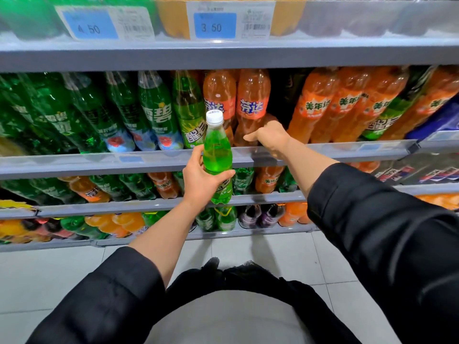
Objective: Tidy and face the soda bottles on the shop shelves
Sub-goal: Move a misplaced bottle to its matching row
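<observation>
Gripping a bright green plastic soda bottle (217, 155) upright at frame centre, my left hand (201, 178) wraps it; my right hand (269, 137) clasps an orange plastic soda bottle (250, 112) just right.

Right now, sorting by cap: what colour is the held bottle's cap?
White cap, seen in the head view.

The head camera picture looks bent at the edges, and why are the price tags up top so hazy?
In the head view the wide-angle lens bows the shelf rail and tilts the outer bottles; the price tags sit behind a shiny plastic strip that catches glare and blurs them; the green bottle in the left hand is sharp and brightly lit; the right hand is slightly soft.
</observation>
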Demonstrator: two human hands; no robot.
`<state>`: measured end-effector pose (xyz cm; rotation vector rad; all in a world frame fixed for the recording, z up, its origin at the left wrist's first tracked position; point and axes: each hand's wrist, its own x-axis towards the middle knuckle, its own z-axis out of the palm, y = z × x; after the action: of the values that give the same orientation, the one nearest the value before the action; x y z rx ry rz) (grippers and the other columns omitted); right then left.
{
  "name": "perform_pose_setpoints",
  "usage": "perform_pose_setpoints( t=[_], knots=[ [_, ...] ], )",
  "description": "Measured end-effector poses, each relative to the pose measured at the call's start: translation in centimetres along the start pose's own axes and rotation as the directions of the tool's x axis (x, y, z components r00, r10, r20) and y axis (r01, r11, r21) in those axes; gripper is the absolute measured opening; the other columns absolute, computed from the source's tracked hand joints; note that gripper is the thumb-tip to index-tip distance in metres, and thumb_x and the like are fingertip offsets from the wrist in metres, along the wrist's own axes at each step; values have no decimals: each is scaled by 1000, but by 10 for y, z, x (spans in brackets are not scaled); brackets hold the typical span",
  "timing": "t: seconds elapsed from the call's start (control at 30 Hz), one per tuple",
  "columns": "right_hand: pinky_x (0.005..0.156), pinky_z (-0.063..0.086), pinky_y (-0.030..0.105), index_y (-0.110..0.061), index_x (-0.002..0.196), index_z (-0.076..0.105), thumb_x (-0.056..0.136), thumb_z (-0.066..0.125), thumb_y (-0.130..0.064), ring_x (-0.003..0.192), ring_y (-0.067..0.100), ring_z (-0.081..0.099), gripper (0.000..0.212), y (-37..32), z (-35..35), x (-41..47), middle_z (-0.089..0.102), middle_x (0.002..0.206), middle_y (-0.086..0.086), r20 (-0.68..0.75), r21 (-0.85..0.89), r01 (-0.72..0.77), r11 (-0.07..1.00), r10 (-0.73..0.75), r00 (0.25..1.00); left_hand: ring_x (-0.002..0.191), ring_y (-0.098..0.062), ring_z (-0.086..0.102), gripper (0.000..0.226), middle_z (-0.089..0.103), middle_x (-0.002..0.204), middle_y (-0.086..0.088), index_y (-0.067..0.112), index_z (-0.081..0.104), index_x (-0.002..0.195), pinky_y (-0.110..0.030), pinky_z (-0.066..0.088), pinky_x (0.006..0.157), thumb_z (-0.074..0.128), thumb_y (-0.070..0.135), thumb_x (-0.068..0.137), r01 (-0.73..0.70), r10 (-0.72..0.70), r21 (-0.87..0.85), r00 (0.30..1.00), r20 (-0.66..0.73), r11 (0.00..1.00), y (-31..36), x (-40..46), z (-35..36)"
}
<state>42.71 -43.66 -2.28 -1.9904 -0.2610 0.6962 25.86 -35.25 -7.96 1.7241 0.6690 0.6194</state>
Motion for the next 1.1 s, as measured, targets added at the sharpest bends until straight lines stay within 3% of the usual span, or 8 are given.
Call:
perform_pose_setpoints(
  t=[0.13, 0.23, 0.3, 0.37, 0.53, 0.77, 0.93, 1.1],
  knots=[
    [79, 52, 34, 6, 97, 65, 72, 77, -3, 86, 22, 61, 29, 10, -3, -11, 67, 94, 13, -181, -91, 118, 989, -133, 974, 90, 3, 65, 70, 68, 105, 1, 7, 53, 121, -23, 54, 86, 90, 10, 62, 5, -4, -4, 999, 33, 1000, 5, -2, 14],
    [73, 48, 29, -14, 83, 62, 80, 64, -13, 81, 17, 60, 4, 30, -13, -28, 64, 82, -1, -497, -201, 163, 966, -244, 833, 93, -3, 66, 69, 68, 104, 1, 7, 53, 120, -30, 55, 88, 90, 10, 62, -1, 2, -12, 998, 62, 1000, 7, -3, 25],
    [72, 45, 31, -18, 88, 55, 82, 64, -21, 84, 17, 58, 11, 43, -23, -36, 60, 83, -4, -664, -213, 118, 970, -232, 711, 96, -6, 67, 69, 68, 106, -1, 7, 53, 120, -34, 55, 90, 90, 10, 62, -11, 12, -19, 997, 82, 1000, 8, -4, 33],
    [79, 45, 35, -14, 107, 51, 84, 68, -27, 100, 22, 55, 32, 56, -36, -32, 57, 103, 2, -732, -185, 64, 981, -181, 656, 99, -11, 67, 69, 68, 108, -3, 7, 52, 120, -37, 55, 92, 90, 12, 62, -21, 23, -23, 994, 103, 1000, 10, -5, 40],
    [98, 42, 38, -6, 140, 40, 85, 69, -40, 122, 27, 49, 70, 67, -60, -18, 55, 130, 9, -588, -171, 7, 985, -108, 802, 101, -12, 66, 70, 68, 110, -4, 9, 53, 120, -39, 54, 92, 90, 15, 62, -27, 28, -9, 992, 122, 1000, 14, -8, 53],
    [68, 45, 40, -9, 103, 55, 79, 71, -50, 105, 28, 53, 50, 55, -58, -7, 60, 100, 8, -600, -263, -100, 960, -81, 796, 103, -15, 66, 67, 68, 110, -4, 10, 54, 119, -42, 54, 92, 90, 14, 63, -37, 34, 19, 993, 117, 999, 14, -12, 56],
    [85, 47, 44, -9, 99, 56, 79, 73, -44, 109, 30, 51, 44, 57, -57, -3, 60, 103, 9, -611, -254, -106, 961, -75, 788, 103, -13, 65, 66, 68, 110, -2, 9, 55, 119, -41, 54, 92, 90, 14, 62, -45, 41, 41, 995, 90, 998, 17, -12, 53],
    [92, 38, 39, -13, 93, 58, 73, 74, -55, 106, 30, 48, 49, 49, -50, -7, 57, 105, 10, -560, -302, -113, 947, -80, 825, 102, -12, 65, 64, 68, 108, -1, 10, 55, 117, -40, 54, 92, 90, 13, 63, -48, 45, 43, 996, 74, 998, 21, -10, 55]
  ],
)
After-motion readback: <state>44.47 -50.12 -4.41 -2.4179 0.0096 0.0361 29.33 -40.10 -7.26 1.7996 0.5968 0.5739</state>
